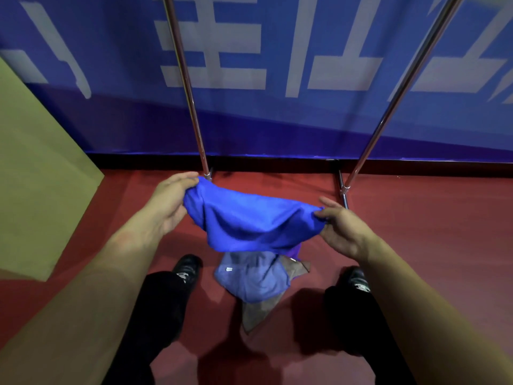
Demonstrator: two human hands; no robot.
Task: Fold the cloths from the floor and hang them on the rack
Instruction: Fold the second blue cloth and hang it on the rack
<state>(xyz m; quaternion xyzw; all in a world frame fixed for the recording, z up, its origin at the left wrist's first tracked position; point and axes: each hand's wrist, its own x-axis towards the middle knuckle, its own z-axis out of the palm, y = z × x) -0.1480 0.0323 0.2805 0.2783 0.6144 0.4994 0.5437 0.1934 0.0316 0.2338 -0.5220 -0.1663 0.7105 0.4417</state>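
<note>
Left hand (169, 201) and right hand (340, 225) each pinch an end of a blue cloth (249, 220) (sagging between them), above more cloths (249, 282) on the red floor (416, 232), near the rack (194, 107).

bare forearms, no sleeves in view; black trousers (163, 307); black shoes (187, 266) with pale markings

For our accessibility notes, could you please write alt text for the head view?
Both hands, left hand and right hand, hold a bright blue cloth stretched between them above more cloths on the red floor, before a metal rack.
</note>
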